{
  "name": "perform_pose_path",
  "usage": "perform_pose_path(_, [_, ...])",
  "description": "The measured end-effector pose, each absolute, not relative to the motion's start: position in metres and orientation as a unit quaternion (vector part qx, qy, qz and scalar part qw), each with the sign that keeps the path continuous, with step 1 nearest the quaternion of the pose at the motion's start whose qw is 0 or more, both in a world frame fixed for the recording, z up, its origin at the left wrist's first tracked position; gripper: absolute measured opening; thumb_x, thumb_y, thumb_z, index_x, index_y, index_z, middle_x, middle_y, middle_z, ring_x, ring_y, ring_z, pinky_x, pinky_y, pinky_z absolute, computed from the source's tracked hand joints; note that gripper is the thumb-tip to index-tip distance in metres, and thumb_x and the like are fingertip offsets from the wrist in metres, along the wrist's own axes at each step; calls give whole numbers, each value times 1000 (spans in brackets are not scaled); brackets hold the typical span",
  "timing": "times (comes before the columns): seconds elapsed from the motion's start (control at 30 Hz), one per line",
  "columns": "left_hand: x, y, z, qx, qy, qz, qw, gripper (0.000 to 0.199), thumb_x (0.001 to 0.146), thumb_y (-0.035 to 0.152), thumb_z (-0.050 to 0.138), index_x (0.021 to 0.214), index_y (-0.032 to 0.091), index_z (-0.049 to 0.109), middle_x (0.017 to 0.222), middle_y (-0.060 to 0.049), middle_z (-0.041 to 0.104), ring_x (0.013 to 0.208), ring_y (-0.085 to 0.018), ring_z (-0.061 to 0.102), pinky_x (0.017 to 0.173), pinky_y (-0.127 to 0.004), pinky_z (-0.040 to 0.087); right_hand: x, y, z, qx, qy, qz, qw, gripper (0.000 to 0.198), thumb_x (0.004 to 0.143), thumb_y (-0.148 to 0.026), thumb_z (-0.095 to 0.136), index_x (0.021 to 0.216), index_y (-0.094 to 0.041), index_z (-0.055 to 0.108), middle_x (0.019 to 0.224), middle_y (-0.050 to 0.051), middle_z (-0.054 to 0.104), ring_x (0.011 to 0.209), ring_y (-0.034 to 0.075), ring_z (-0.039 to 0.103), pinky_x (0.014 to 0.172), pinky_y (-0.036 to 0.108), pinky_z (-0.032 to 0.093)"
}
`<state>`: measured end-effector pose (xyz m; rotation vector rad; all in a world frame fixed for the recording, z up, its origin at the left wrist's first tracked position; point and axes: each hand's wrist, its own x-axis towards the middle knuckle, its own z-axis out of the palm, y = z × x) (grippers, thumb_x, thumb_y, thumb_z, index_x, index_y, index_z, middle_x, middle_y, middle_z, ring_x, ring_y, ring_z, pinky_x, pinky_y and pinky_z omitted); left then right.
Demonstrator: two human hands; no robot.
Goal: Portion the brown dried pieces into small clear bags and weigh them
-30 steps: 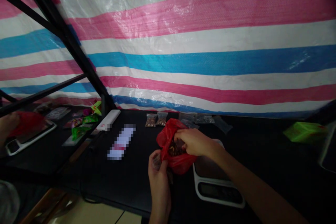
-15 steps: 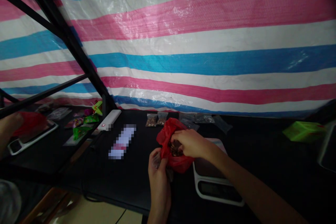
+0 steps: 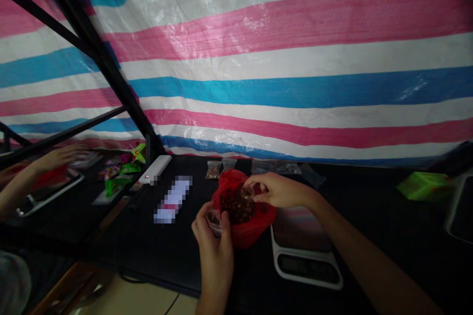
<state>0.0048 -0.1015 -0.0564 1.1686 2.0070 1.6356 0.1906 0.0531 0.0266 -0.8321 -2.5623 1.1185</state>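
Note:
A red plastic bag point(image 3: 251, 231) stands wide open in front of me, with small brown dried bits point(image 3: 238, 206) inside. My left hand point(image 3: 212, 231) is closed on a small clear plastic bag point(image 3: 214, 220) at the red bag's left rim. Over the bag's opening, my right hand point(image 3: 268, 189) pinches a small clear cup point(image 3: 247, 192), which has some brown bits in it. Just right of the red bag lies a white digital scale point(image 3: 308, 283) with a dark plate, partly behind my right forearm.
Small filled bags point(image 3: 213, 170) and flat clear bags point(image 3: 288, 167) line the table's back. A phone point(image 3: 173, 199) and a white power strip point(image 3: 157, 167) lie left. Beyond a black metal frame point(image 3: 111, 78), another person's hand point(image 3: 55, 157) is over another scale. A green packet point(image 3: 421, 184) is right.
My right hand has lifted out of the brown bits, bringing the clear cup into view. My left hand has shifted left, and the red bag gapes wider. The other person's hand has come further in.

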Motion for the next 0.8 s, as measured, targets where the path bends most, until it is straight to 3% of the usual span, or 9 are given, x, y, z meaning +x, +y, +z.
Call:
perform_pose_path(0.23, [0,-86,-58,471,646,548,246,37,93,44,65,121,21,58,102,-6,70,91,-22,68,83,-33,54,186,26,57,-251,-889,344,168,38,91,-20,67,128,-25,68,108,3,70,81,14,60,72,26,44])
perform_pose_path(0.37, [6,-87,-65,454,652,551,255,34,89,42,68,115,21,62,102,-7,72,89,-23,69,80,-34,55,175,8,59,-215,-914,313,141,33,90,-16,66,120,-25,70,113,3,68,95,17,64,82,28,45])
perform_pose_path(0.6, [14,-89,-53,420,613,605,287,42,74,38,81,109,19,68,96,-10,76,84,-25,71,72,-32,56,158,-11,52,-214,-955,175,108,40,88,-7,58,122,-24,69,118,7,63,103,21,63,90,32,47])
perform_pose_path(0.7, [16,-89,-51,403,600,614,318,40,74,38,81,106,18,67,93,-8,76,83,-23,71,73,-31,56,156,-16,54,-197,-958,178,106,45,91,-6,55,131,-25,65,123,8,63,111,22,61,98,33,46])
perform_pose_path(0.8, [14,-90,-51,409,607,592,337,37,77,38,79,104,17,66,92,-7,76,81,-22,70,75,-31,55,156,-17,53,-197,-952,217,88,42,98,-13,52,138,-26,62,119,7,66,107,20,64,96,33,48])
